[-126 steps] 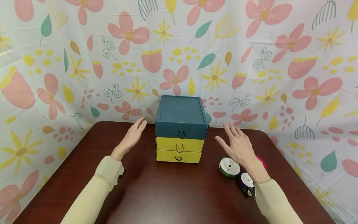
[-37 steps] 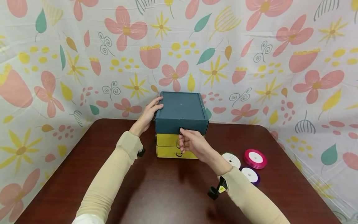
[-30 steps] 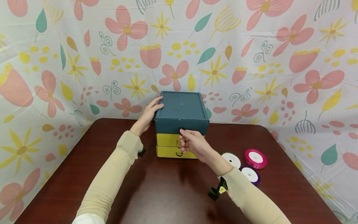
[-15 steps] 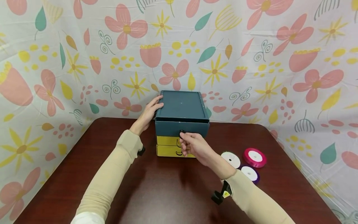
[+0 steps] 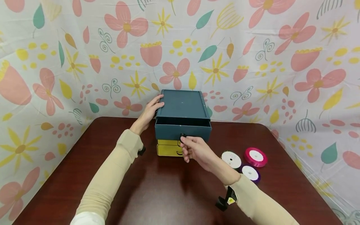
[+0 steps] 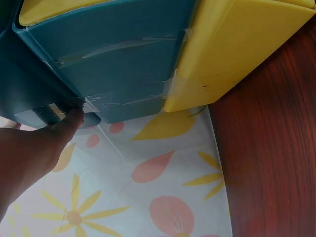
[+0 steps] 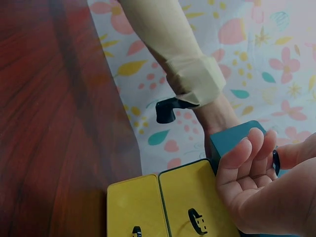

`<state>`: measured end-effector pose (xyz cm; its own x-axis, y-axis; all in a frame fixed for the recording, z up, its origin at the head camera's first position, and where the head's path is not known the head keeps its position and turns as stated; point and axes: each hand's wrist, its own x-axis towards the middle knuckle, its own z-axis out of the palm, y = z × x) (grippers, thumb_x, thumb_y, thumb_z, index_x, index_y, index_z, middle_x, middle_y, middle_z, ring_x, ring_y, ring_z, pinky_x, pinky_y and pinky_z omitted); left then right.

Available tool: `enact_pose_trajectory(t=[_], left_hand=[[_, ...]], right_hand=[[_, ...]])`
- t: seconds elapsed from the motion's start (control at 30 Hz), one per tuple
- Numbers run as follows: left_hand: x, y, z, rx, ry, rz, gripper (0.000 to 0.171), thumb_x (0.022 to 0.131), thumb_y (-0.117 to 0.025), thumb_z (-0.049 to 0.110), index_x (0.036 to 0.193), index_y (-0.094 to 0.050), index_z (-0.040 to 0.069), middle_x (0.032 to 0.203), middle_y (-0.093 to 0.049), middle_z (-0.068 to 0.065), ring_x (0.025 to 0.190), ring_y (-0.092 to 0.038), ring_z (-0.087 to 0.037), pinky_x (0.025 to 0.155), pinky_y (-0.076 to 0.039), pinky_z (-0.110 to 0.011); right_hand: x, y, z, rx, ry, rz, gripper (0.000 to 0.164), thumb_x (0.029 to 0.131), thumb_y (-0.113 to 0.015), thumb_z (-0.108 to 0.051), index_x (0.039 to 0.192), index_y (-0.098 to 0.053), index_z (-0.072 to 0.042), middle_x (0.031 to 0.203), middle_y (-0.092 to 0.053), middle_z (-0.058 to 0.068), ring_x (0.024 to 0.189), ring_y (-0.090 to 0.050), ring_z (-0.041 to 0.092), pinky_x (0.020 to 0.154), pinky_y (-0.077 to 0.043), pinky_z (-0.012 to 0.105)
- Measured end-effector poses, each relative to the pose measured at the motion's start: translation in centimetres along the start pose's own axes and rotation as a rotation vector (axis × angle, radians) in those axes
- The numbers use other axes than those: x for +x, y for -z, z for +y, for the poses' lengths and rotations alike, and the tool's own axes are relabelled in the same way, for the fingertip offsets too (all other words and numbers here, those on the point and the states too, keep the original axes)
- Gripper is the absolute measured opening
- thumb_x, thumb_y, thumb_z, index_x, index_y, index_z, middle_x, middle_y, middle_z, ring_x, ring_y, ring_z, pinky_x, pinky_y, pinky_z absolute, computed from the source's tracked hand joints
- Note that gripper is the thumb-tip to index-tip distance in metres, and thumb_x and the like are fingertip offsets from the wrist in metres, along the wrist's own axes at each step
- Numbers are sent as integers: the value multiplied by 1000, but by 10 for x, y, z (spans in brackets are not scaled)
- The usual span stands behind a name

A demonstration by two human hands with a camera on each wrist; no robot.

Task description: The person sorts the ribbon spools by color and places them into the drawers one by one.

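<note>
A small drawer cabinet (image 5: 182,104) stands at the back of the table, its top dark teal. Its teal top drawer (image 5: 168,132) is pulled part way out, showing a dark gap; what lies inside cannot be seen. My right hand (image 5: 198,151) pinches the black loop handle (image 7: 276,160) of that drawer between thumb and finger. My left hand (image 5: 147,115) rests against the cabinet's upper left edge with fingers extended; the left wrist view shows its thumb (image 6: 71,121) touching the teal side. Below are two closed yellow drawers (image 5: 168,150) with black loop handles.
Three ribbon spools lie on the dark wooden table (image 5: 166,193) right of the cabinet: one white-faced (image 5: 231,159), one pink (image 5: 256,157) and one purple (image 5: 250,173). A floral cloth (image 5: 180,47) hangs behind. Small black devices (image 5: 222,203) are strapped at the wrists.
Both hands came to the cabinet, the left onto its side, the right onto the top handle. The right hand has since drawn the teal drawer forward, opening a gap.
</note>
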<state>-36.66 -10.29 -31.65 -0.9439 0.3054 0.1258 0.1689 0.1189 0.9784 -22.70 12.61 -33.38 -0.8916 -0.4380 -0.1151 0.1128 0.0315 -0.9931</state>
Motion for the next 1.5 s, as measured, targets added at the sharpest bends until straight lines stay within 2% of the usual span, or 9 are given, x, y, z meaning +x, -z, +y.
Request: enact_pose_trajectory(t=[0.3, 0.47, 0.73, 0.83, 1.07, 1.5], left_hand=[[-1, 2, 0, 28, -24, 17, 55, 101, -44, 42, 153, -27, 33, 164, -10, 5, 151, -12, -21, 119, -18, -52], [-1, 1, -1, 21, -24, 12, 55, 101, -44, 41, 153, -27, 34, 163, -12, 6, 149, -19, -23, 118, -22, -51], [1, 1, -2, 9, -6, 4, 55, 102, -43, 40, 153, -26, 34, 164, -9, 6, 148, -21, -24, 118, -22, -51], [-1, 0, 2, -5, -2, -5, 55, 103, -43, 37, 154, -24, 32, 164, -8, 5, 148, -20, -25, 118, -22, -52], [-17, -4, 23, -8, -1, -18, 56, 103, -41, 30, 156, -22, 23, 164, -7, -2, 148, -21, -28, 117, -25, -51], [-17, -4, 23, -6, -8, -13, 56, 103, -42, 29, 156, -23, 22, 165, -6, -2, 151, -13, -25, 119, -21, -50]], right_hand=[[-10, -4, 0, -12, -13, -18, 33, 99, -52, -37, 88, -54, -6, 61, -50, -1, 57, -49, 14, 57, -48, 24], [-16, -5, 1, -29, -10, -42, 36, 100, -52, -37, 89, -53, -3, 62, -51, -1, 56, -50, 14, 57, -48, 25], [-26, -7, 5, -60, 12, -83, 35, 100, -51, -37, 86, -55, -6, 62, -53, 0, 56, -51, 13, 56, -49, 23], [-29, -8, 5, -72, 16, -85, 35, 100, -51, -37, 85, -55, -6, 62, -54, 0, 55, -51, 12, 56, -49, 23], [-36, -11, 4, -88, 24, -102, 35, 100, -51, -37, 84, -56, -6, 61, -54, 0, 54, -51, 12, 55, -49, 24], [-46, -15, 6, -108, 27, -113, 35, 100, -51, -35, 83, -55, -5, 59, -53, 0, 53, -51, 11, 53, -48, 24]])
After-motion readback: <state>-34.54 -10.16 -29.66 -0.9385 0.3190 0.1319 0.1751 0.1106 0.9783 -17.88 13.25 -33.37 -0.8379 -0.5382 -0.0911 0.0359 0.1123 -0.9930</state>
